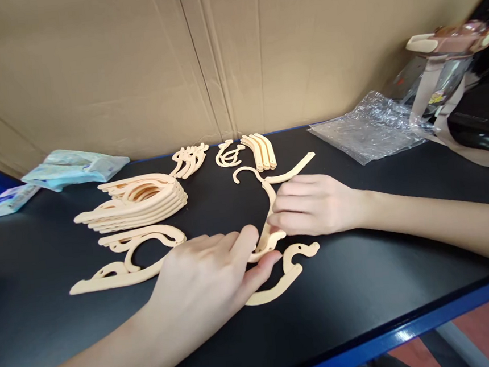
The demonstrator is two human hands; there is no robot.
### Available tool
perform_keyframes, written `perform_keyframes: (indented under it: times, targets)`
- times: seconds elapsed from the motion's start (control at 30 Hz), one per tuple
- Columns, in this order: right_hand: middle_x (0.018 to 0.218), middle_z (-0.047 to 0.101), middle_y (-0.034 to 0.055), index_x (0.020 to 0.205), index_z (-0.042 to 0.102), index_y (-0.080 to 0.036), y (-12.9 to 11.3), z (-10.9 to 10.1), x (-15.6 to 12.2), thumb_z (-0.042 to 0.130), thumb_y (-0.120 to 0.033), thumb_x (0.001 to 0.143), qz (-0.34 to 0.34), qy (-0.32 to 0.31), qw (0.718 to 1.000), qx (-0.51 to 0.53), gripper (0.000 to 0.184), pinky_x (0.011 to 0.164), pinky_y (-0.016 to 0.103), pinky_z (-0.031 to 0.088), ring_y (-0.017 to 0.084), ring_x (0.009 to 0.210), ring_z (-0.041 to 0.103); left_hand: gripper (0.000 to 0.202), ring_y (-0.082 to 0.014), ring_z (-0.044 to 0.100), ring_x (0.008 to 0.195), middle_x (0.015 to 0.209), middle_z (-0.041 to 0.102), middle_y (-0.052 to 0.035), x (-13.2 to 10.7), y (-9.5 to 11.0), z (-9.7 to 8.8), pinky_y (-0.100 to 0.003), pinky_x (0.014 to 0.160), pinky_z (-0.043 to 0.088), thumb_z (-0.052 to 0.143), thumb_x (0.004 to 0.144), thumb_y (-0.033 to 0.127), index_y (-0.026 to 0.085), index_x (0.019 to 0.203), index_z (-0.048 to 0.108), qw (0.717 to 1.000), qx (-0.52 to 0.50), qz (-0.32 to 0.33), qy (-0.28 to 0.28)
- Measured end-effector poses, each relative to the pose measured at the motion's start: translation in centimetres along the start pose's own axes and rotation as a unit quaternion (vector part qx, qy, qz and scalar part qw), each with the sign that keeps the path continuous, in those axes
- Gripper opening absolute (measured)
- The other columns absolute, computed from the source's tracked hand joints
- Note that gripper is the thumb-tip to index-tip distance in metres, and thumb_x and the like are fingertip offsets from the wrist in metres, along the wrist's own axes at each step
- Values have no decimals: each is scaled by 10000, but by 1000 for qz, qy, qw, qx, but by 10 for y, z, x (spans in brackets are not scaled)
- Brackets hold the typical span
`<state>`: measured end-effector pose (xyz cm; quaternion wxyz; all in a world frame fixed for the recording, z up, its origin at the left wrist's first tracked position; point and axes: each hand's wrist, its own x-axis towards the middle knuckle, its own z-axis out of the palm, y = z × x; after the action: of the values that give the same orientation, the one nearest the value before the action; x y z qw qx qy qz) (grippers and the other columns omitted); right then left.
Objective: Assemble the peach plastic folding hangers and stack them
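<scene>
My left hand [205, 281]: grip pinching the near end of a hanger piece [269, 227] | my right hand [310, 203]: grip closed on its middle | piece at surface [365, 287] centre | hanger stack [137, 201] far left | plastic bag [368, 127] far right.

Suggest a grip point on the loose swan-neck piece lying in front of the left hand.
Judging by its pose, take the swan-neck piece at the head end nearest the table's front edge, coming from the right. It lies flat; its left end is tucked under the left hand, while the looped head sits clear, giving fingers an edge to pinch.
</scene>
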<state>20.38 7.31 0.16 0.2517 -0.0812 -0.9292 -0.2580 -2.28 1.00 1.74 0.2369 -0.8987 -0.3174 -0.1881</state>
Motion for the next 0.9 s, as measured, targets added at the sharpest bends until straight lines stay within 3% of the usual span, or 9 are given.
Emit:
perform_keyframes:
  times: [0.1,0.2,0.43,0.67,0.77,0.9]
  targets:
    - [938,641,63,1008,651,-152,3,3,0,512,-381,978,42,-60,994,81,270,746,301,450,165,836,544,391,-134,478,335,406,455,57,1,-4,-2,-266,407,219,432,970,455,203,680,504,999,32,-33,-27]
    - [1075,639,88,1022,651,-171,4,6,1,503,-357,985,58,-97,983,143,241,837,330,452,188,962,552,426,-154,502,337,404,489,34,1,-7,-2,-264,405,173,407,962,501,204,673,506,995,45,-69,-62]
    - [995,671,40,1002,647,-183,0,4,4,385,-210,1031,44,-108,985,129,265,924,317,430,141,932,581,265,-155,527,385,548,586,18,0,-6,1,-237,388,207,391,957,272,205,716,480,992,-10,-100,-80]
    - [962,686,32,1070,640,-176,0,0,3,351,-127,1023,21,-94,991,89,296,964,330,436,142,931,603,118,-133,484,384,590,591,52,1,-6,2,-215,398,237,386,936,211,216,833,445,972,-80,-159,-152]
    - [934,680,25,1070,636,-182,-1,0,3,345,-128,1025,23,-86,993,76,300,965,339,443,137,912,604,29,-144,532,410,645,621,60,3,-6,3,-212,401,276,408,922,225,225,947,421,957,-117,-190,-184]
    - [909,670,26,1038,644,-173,-1,0,3,354,-119,1020,27,-73,995,63,296,961,346,448,140,886,596,45,-147,568,454,675,636,52,3,-7,6,-217,422,322,404,906,185,229,899,413,949,-146,-189,-204]
